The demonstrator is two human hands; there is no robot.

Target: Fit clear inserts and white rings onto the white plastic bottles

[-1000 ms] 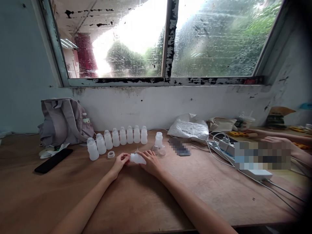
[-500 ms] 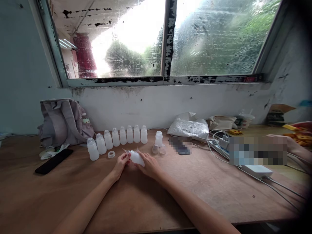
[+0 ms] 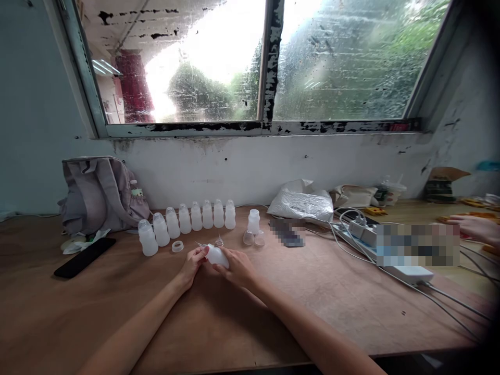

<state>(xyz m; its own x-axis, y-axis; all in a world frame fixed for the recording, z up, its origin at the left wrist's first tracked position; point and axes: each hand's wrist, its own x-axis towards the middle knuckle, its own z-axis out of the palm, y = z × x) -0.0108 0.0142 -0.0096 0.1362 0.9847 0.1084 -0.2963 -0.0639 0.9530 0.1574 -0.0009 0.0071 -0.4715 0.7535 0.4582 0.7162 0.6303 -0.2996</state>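
A white frosted bottle (image 3: 217,255) lies tilted between my two hands over the wooden table. My left hand (image 3: 192,264) pinches it near its upper left end, where a thin clear piece sticks out. My right hand (image 3: 237,266) is wrapped round its right side. Just beyond the bottle is a small clear nipple-shaped piece (image 3: 219,241). A white ring (image 3: 177,246) lies to the left. Several capped bottles (image 3: 196,216) stand in a curved row behind. An uncapped bottle (image 3: 253,222) stands to the right, with two clear domed caps (image 3: 259,239) in front of it.
On the left are a black phone (image 3: 85,257) and a grey backpack (image 3: 102,195). A silver bag (image 3: 301,202) lies by the wall. White cables and a power strip (image 3: 410,273) stretch along the right, where another person's hand (image 3: 474,228) shows.
The bottle in my hands has turned and shifted slightly left. The small clear piece beyond it now shows more fully. At the far right, the other person's hand has moved further right.
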